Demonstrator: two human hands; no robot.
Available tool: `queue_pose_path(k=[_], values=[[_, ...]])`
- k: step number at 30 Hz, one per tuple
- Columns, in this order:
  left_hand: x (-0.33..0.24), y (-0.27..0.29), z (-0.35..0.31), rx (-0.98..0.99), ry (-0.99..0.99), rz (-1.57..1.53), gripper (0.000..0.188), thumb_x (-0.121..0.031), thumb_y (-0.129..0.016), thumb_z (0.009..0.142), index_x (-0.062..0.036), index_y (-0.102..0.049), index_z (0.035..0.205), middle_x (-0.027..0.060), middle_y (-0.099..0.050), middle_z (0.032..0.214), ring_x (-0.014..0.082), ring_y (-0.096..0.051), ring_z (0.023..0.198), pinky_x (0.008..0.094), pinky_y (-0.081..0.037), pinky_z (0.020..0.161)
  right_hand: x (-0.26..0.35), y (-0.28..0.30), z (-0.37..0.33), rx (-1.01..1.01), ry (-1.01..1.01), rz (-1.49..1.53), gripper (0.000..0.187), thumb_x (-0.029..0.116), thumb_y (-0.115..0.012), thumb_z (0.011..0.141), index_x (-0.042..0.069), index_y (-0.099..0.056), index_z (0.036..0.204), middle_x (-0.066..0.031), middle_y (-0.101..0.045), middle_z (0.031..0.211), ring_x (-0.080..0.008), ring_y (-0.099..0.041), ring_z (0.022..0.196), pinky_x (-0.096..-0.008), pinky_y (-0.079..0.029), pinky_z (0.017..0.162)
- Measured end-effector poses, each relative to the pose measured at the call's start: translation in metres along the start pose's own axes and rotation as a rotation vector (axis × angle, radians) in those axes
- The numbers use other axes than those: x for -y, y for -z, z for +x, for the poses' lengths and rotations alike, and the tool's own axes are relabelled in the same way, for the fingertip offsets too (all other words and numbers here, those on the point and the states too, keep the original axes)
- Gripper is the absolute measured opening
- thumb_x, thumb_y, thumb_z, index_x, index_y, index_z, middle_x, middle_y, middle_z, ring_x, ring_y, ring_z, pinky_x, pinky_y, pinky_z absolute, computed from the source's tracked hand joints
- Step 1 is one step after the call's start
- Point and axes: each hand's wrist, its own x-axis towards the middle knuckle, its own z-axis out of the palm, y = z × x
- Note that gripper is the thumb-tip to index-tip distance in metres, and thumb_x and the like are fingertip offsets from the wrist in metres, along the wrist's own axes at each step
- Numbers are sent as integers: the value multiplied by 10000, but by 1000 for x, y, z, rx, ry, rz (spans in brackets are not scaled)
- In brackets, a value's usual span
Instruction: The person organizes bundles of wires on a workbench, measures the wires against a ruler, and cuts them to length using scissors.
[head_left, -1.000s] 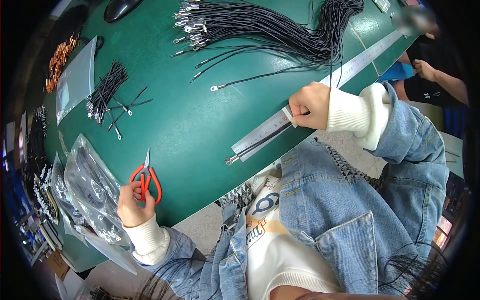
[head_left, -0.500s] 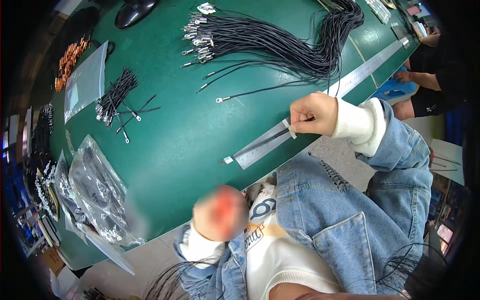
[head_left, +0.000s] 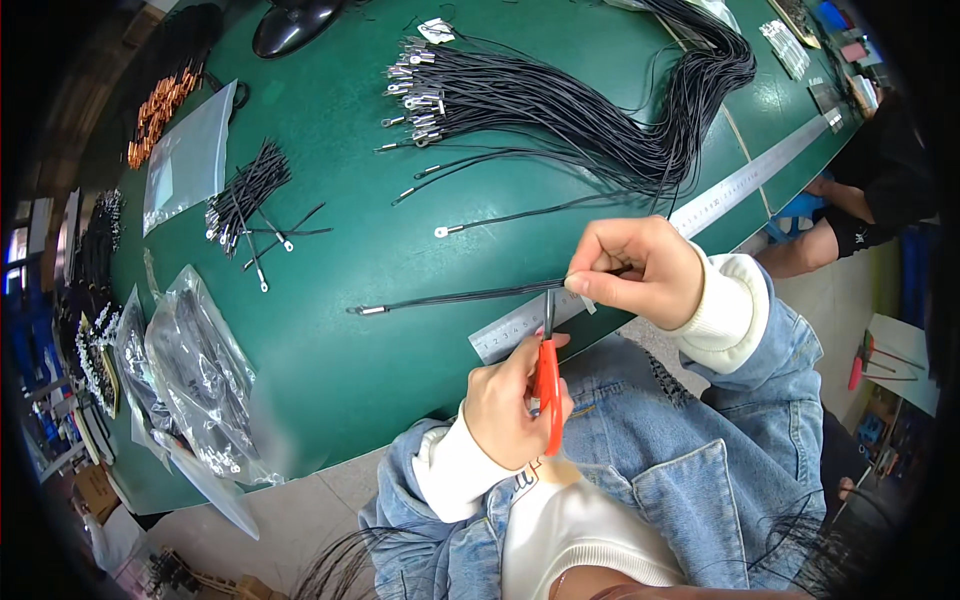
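My right hand (head_left: 645,272) pinches a thin bundle of black cables (head_left: 470,294) between thumb and fingertips. The bundle stretches left above the green table, with a metal ring terminal (head_left: 373,310) at its far tip. In my left hand (head_left: 505,405) are scissors with red handles (head_left: 549,400). Their blades (head_left: 549,312) point up to the cables, close beside my right fingertips; whether they touch the cables I cannot tell. Beneath both hands lies a long steel ruler (head_left: 492,345), partly covered by them.
A thick bunch of long black cables (head_left: 560,95) with ring terminals spreads across the back. Short cut cables (head_left: 250,190) are piled at left, near a clear bag (head_left: 190,165), copper-coloured parts (head_left: 162,108) and a filled plastic bag (head_left: 200,370). Another person's leg (head_left: 800,248) shows at right.
My left hand has come up from the table's near edge with the scissors, to my right hand. The black cables have been lifted off the ruler. The view has shifted slightly.
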Motion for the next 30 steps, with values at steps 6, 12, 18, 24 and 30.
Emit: queue_pose_path(k=[6, 12, 18, 24, 30], values=[[3, -6, 6, -18, 5, 125, 308, 4, -534, 679, 61, -509, 981, 60, -543, 577, 146, -554, 477, 240, -439, 501, -2, -2, -1, -27, 30, 18, 108, 89, -594, 790, -12, -563, 765, -29, -589, 644, -36, -515, 555, -174, -380, 469], [6, -8, 9, -57, -28, 160, 293, -10, -548, 687, 63, -511, 969, 68, -534, 557, 146, -548, 459, 240, -425, 463, -1, -2, 0, -24, 52, -77, 105, 92, -592, 790, -9, -568, 775, -36, -588, 613, -37, -516, 540, -182, -383, 461], [6, -7, 10, -70, -12, 159, 279, -20, -545, 686, 57, -521, 954, 80, -519, 536, 152, -542, 445, 245, -422, 458, 0, -1, 0, -7, 37, -107, 101, 96, -593, 790, -4, -578, 791, -33, -590, 609, -37, -513, 527, -181, -381, 458], [5, -7, 10, -68, -17, 141, 281, -24, -534, 687, 54, -524, 956, 85, -497, 521, 157, -544, 442, 251, -422, 460, 1, -3, 0, -24, 29, -68, 91, 88, -597, 784, -1, -583, 794, -31, -604, 631, -33, -531, 550, -171, -384, 463], [6, -7, 10, -78, -30, 150, 281, -12, -531, 695, 58, -521, 967, 105, -530, 549, 175, -581, 482, 254, -442, 479, 0, -3, 1, -19, 18, -70, 83, 76, -593, 782, -5, -582, 795, -29, -602, 632, -28, -533, 563, -167, -392, 472]])
